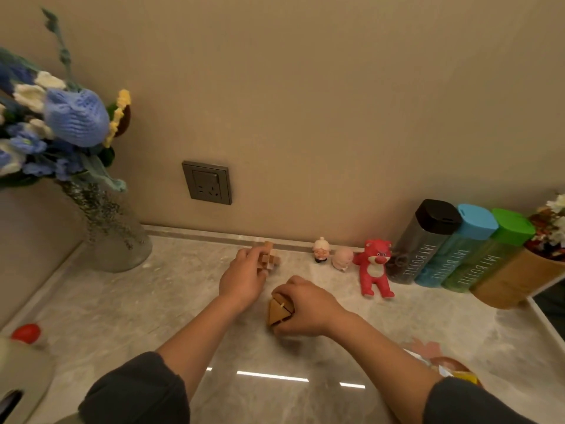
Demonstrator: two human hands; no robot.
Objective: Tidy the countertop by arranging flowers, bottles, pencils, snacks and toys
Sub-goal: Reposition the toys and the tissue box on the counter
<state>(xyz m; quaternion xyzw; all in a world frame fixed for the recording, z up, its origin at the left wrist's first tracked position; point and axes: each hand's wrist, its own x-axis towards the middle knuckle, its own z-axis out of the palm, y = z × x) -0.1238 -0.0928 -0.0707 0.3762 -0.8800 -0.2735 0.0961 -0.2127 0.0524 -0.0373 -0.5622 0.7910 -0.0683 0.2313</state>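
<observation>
— What does the left grip (244, 278) hold?
— A pale wooden cross puzzle (268, 257), near the wall (305, 117). The right grip (307, 307) clutches a brown wooden pointy puzzle (278, 312) on the grey marble desk (137, 301).

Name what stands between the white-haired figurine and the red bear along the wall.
In the head view, one small pink figurine stands between the white-haired figurine and the red bear; nothing else lies in that stretch.

snack packet (449, 367) behind forearm, bouquet (550, 231) cropped
</observation>
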